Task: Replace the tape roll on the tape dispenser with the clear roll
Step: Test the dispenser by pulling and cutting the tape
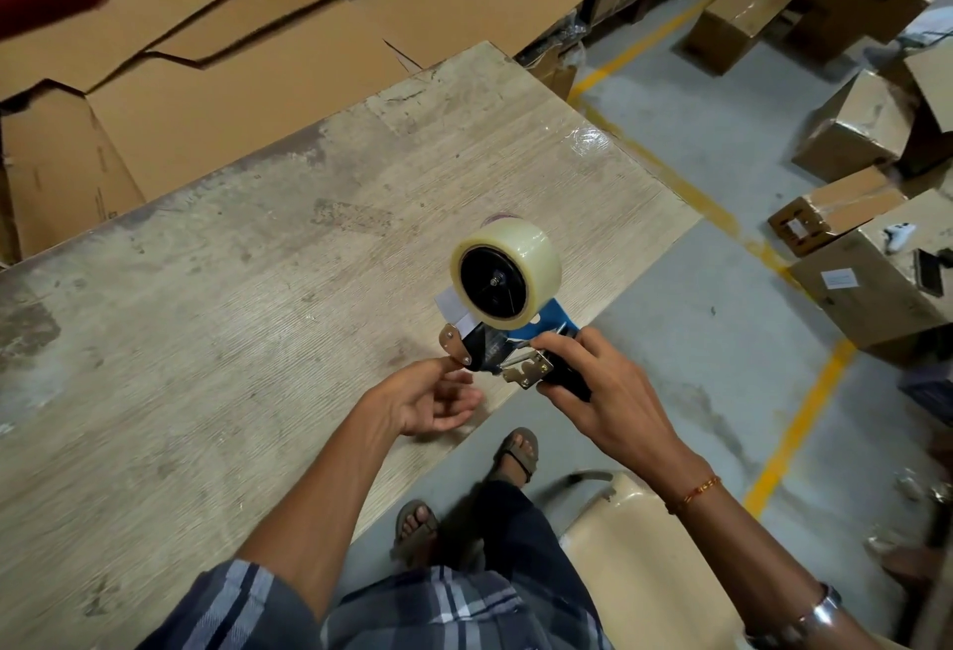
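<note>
A clear tape roll sits on the black hub of a blue tape dispenser, held above the right edge of the wooden table. My right hand grips the dispenser's black handle. My left hand is below the dispenser's metal front plate, fingers loosely curled, its fingertip touching the plate's lower edge. A short loose end of tape sticks out from the roll toward the plate. A second roll is barely visible behind the clear one.
Flattened cardboard sheets lie beyond the table's far edge. Cardboard boxes stand on the floor at the right, past yellow floor lines. A beige chair seat is beside my legs.
</note>
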`<action>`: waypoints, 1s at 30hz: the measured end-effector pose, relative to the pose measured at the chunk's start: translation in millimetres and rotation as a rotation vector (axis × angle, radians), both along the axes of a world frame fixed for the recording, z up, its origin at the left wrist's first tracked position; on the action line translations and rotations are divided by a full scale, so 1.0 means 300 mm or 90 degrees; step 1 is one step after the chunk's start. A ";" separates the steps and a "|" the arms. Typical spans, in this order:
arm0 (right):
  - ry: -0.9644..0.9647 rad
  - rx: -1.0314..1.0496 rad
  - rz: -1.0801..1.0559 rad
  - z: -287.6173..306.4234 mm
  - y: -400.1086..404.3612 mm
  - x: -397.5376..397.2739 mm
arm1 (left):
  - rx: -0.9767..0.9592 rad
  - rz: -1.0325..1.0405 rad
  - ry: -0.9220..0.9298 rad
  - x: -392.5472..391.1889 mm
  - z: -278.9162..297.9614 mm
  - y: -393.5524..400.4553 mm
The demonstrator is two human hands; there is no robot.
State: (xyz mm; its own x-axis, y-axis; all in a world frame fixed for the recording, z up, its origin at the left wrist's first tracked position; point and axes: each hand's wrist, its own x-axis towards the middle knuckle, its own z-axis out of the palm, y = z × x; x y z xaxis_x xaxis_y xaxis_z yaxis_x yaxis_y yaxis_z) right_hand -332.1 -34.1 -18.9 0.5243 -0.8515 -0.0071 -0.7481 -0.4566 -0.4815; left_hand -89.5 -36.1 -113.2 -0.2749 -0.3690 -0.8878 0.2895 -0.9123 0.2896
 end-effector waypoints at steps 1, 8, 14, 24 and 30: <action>-0.002 -0.001 -0.003 0.001 0.001 -0.003 | 0.000 -0.004 0.005 -0.004 0.002 -0.002; -0.001 -0.011 -0.009 -0.003 0.007 -0.023 | -0.011 0.030 0.007 -0.038 -0.016 -0.007; -0.003 -0.006 -0.021 -0.023 0.022 -0.045 | -0.097 0.128 -0.064 -0.016 -0.022 -0.019; 0.029 0.040 -0.042 -0.101 0.085 -0.037 | -0.382 -0.100 -0.420 -0.007 -0.021 -0.069; 0.009 0.055 -0.092 -0.172 0.182 -0.041 | -0.624 -0.335 -0.591 -0.030 -0.054 -0.073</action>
State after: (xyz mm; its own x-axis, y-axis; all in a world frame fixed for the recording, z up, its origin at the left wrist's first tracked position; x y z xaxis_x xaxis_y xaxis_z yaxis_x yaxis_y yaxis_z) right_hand -344.5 20.4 -70.4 0.3964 -0.9136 -0.0903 -0.8099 -0.3017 -0.5030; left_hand -98.3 -58.0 -129.3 -0.0450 -0.9612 -0.2722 -0.6461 -0.1799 0.7418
